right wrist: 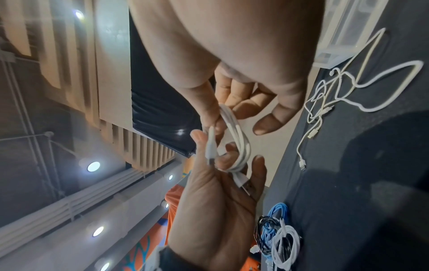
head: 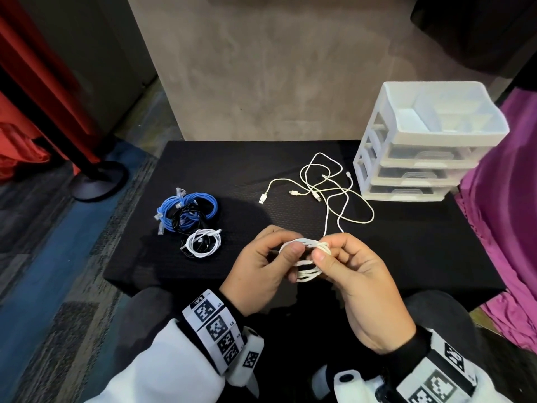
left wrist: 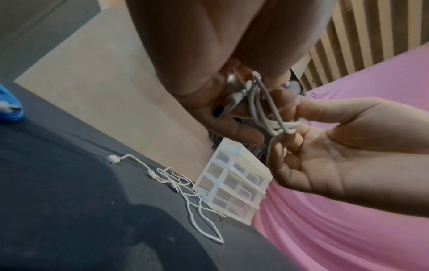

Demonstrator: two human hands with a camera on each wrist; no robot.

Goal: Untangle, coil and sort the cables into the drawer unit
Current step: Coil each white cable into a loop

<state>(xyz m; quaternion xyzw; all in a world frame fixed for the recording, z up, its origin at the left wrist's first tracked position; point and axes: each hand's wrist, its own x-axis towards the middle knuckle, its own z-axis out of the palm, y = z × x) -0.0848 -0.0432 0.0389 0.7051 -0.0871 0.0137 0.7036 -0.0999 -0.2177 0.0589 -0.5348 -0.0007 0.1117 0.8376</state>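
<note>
Both hands hold a small coil of white cable point(head: 308, 258) above the near edge of the black table point(head: 238, 167). My left hand point(head: 279, 253) grips the coil's left side between thumb and fingers. My right hand point(head: 325, 251) pinches its right side; the coil point(right wrist: 239, 143) and a connector end show between the two hands in the right wrist view. A loose tangle of white cables point(head: 328, 187) lies on the table beyond the hands. The white drawer unit point(head: 421, 146) stands at the table's far right, its three drawers shut and its top tray open.
Coiled blue and black cables point(head: 189, 210) and a small white coil point(head: 203, 242) lie on the table's left part. Purple cloth point(head: 505, 216) hangs along the right. A black stand base point(head: 98, 178) sits on the carpet to the left.
</note>
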